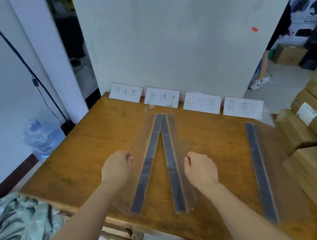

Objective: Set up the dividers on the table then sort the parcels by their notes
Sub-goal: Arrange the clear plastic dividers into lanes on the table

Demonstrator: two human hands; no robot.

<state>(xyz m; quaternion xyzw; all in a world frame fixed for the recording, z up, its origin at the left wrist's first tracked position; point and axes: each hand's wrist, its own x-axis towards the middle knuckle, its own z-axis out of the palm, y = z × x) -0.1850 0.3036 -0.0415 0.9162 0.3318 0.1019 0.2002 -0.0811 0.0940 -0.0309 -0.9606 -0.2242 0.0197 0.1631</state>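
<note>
Two bare arms reach over the near edge of the wooden table (pixel 75 162). The left grip (pixel 118 169) is curled and pinches the clear side of the left divider (pixel 148 165), a long clear strip with a dark band down it. The right grip (pixel 200 167) is curled too, and holds the clear side of the middle divider (pixel 173 178). These two dividers lie in the middle of the table. Their far ends are close together and their near ends are apart, like an upside-down letter V. The right divider (pixel 259 169) lies alone by the right edge of the table, well apart from both grips. Brown parcels (pixel 311 181) are stacked at the right edge, just beside it. Farther back, one has a white sticker (pixel 307 113) on top. Four white cards (pixel 202 103) with hand writing stand in a row along the far edge of the table
</note>
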